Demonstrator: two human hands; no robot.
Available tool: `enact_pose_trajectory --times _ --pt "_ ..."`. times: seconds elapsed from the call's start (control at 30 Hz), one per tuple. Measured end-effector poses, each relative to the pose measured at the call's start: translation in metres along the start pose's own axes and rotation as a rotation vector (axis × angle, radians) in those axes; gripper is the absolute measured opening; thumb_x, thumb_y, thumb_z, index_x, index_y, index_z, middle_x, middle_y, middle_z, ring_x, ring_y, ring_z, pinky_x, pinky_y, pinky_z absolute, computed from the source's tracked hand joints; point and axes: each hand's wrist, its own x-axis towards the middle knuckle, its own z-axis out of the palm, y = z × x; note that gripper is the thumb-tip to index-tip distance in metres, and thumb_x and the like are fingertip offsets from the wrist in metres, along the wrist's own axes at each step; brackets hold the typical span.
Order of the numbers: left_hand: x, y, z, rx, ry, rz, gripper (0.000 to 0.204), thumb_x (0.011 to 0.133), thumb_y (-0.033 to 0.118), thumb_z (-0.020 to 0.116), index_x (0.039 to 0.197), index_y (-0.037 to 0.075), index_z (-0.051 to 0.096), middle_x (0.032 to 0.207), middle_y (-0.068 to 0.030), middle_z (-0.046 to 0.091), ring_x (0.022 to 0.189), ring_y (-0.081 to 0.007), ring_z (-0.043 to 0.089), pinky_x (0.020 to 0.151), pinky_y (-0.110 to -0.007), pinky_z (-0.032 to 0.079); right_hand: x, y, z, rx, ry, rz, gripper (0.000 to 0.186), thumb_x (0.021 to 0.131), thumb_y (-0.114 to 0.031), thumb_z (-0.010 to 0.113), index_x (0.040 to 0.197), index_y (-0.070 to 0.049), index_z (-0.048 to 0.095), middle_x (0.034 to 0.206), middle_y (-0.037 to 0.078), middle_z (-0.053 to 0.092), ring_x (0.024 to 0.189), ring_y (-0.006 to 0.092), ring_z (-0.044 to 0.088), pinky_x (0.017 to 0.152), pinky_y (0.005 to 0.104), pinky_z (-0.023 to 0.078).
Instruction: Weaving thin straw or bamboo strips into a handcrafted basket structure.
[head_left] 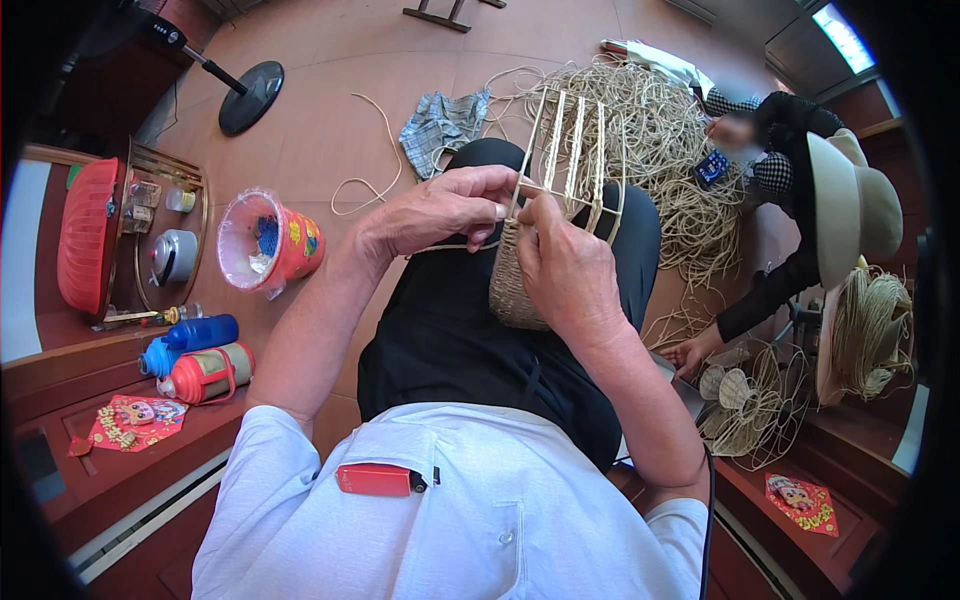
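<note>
A half-woven basket (512,285) of tan plant cord stands in my lap, its lower part closely woven. Tall pale stakes (558,140) rise from it, joined by a thin hoop. My left hand (440,212) is closed at the left side of the woven edge, thumb and fingers pinching a thin cord (440,248) that trails below it. Against the upper weave, my right hand (568,262) pinches the basket's edge beside one stake. Its fingertips partly hide the spot where cord and stake meet.
A tangled cord heap (650,130) covers the floor ahead. At right, a person's hand (690,352) reaches near coiled cord and woven pieces (735,390). A pink bucket (300,245), flasks (210,372), a fan base (252,98) and a checked cloth (440,130) lie left and ahead.
</note>
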Motion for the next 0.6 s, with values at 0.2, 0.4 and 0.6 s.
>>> enact_pose_trajectory --times 0.2,0.4,0.6 --pt "-0.003 -0.009 0.002 -0.206 -0.002 0.025 0.052 0.107 0.012 0.061 0.156 -0.003 0.053 0.1 0.0011 0.053 0.076 -0.0071 0.054 0.072 -0.024 0.055 -0.013 0.01 0.003 -0.049 0.135 -0.269 0.012 0.099 -0.006 0.072 0.108 -0.006 0.063 0.083 0.016 0.07 0.075 0.0378 0.074 0.067 0.0475 0.059" --pt "-0.001 -0.008 0.004 -0.254 0.012 0.005 0.049 0.106 0.013 0.064 0.153 0.0 0.057 0.102 0.0013 0.057 0.076 -0.0062 0.052 0.07 -0.024 0.052 -0.02 0.019 0.008 -0.082 0.197 -0.393 0.025 0.096 -0.005 0.074 0.121 -0.003 0.067 0.084 0.012 0.066 0.076 0.0283 0.074 0.069 0.0406 0.059" --pt "0.002 -0.015 0.006 -0.39 0.017 0.016 0.048 0.104 0.006 0.061 0.151 0.0 0.056 0.109 -0.002 0.064 0.072 -0.0043 0.052 0.068 -0.023 0.054 -0.019 0.013 0.0 0.174 0.232 -0.173 0.021 0.096 0.002 0.072 0.116 -0.004 0.066 0.077 0.014 0.068 0.069 0.031 0.075 0.063 0.0431 0.057"
